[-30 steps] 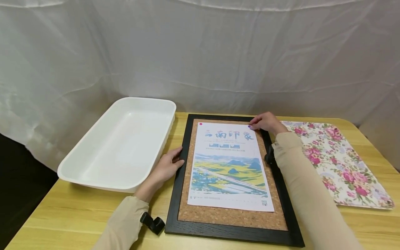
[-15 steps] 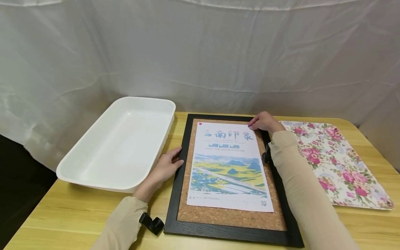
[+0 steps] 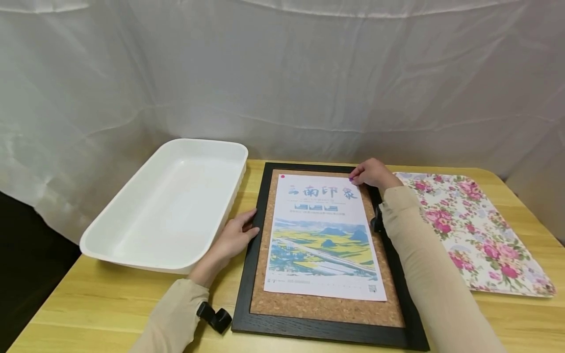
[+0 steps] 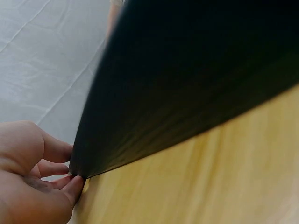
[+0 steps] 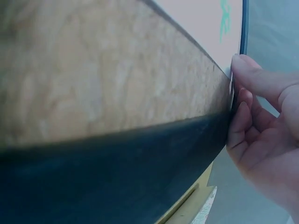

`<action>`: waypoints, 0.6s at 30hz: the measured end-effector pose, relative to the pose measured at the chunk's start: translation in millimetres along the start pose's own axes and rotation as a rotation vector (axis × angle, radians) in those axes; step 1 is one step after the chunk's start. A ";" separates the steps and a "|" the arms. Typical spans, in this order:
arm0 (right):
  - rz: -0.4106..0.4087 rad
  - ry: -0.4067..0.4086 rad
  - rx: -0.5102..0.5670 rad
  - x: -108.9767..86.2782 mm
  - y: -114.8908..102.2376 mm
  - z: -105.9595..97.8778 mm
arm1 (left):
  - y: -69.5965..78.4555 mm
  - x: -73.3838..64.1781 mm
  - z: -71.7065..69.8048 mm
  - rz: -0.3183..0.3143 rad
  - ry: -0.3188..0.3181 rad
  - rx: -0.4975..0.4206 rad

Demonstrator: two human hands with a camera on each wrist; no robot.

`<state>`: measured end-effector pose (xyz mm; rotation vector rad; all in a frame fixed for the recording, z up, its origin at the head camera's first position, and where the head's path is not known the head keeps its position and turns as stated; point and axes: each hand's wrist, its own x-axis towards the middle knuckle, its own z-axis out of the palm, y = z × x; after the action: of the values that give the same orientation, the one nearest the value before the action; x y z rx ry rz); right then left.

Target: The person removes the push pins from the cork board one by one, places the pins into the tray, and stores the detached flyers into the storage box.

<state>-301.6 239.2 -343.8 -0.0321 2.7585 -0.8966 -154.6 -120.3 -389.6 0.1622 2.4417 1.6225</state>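
Observation:
A black-framed corkboard (image 3: 326, 310) lies on the wooden table with a printed landscape poster (image 3: 324, 255) on it. A pink pushpin (image 3: 283, 176) sits at the poster's top left corner. At the top right corner, my right hand (image 3: 375, 174) pinches a small purple pushpin (image 3: 351, 179) against the paper. My left hand (image 3: 234, 238) holds the frame's left edge. Its thumb and fingertips meet at the black edge (image 4: 80, 161) in the left wrist view. In the right wrist view, my right fingers (image 5: 240, 121) are curled beside the frame and hide the pin.
A deep white plastic tray (image 3: 169, 206) stands to the left, its rim overlapping my left wrist in view. A floral tray (image 3: 478, 230) lies on the right behind my right sleeve. A pale curtain (image 3: 282, 88) hangs behind the table (image 3: 110, 306).
Almost nothing moves. My right fingers stay at the poster's top right corner with the purple pushpin, and my left hand keeps its place on the frame.

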 end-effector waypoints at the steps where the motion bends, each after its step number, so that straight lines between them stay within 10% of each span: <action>1: 0.002 -0.003 0.007 0.7 1.6 0.2 | -0.2 0.0 0.1 0.000 0.000 -0.001; 18: -0.020 -0.005 0.048 2.2 1.1 1.4 | 2.0 -1.3 -2.0 0.003 0.003 -0.009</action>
<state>-303.4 239.1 -346.0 -0.0537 2.7355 -0.9654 -153.8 -121.6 -386.8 0.1626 2.4371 1.6363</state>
